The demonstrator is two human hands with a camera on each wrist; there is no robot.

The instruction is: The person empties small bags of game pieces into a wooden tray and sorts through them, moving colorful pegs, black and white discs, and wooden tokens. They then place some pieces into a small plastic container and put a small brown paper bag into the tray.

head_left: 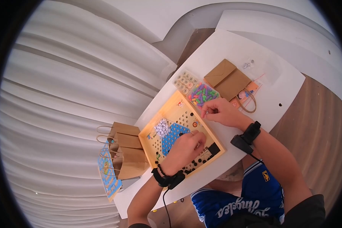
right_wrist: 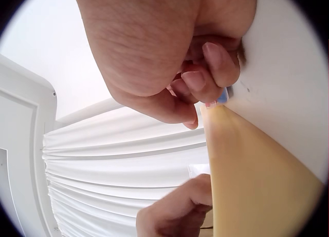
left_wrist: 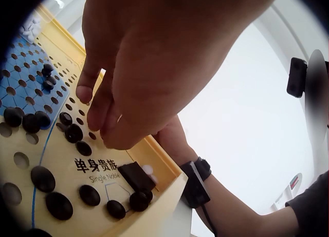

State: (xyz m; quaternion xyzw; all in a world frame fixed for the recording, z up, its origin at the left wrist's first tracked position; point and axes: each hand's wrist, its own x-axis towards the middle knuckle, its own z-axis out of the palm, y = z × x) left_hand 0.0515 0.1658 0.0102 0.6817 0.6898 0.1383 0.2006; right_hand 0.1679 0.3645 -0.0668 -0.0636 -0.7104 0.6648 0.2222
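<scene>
My left hand [head_left: 182, 150] hangs over the shallow wooden board box [head_left: 216, 142], fingers bent downward above its printed surface. In the left wrist view, the left hand's fingers [left_wrist: 105, 111] are close to black round pieces [left_wrist: 73, 133], and nothing shows in them. At the box's outer edge, beside a tub of coloured pieces [head_left: 203, 95], is my right hand [head_left: 224, 113]. Its fingers [right_wrist: 195, 81] are loosely curled near the rim in the right wrist view, with no held thing visible. Black pieces and white pieces [head_left: 162, 128] lie on the board, around its blue patterned area [head_left: 173, 138].
A case of round wooden pieces [head_left: 186, 81] stands beyond the tub. A brown paper bag [head_left: 227, 79] lies on the white table [head_left: 281, 81] by an orange card [head_left: 250, 93]. More paper bags [head_left: 129, 150] and a blue board [head_left: 108, 171] are at the left.
</scene>
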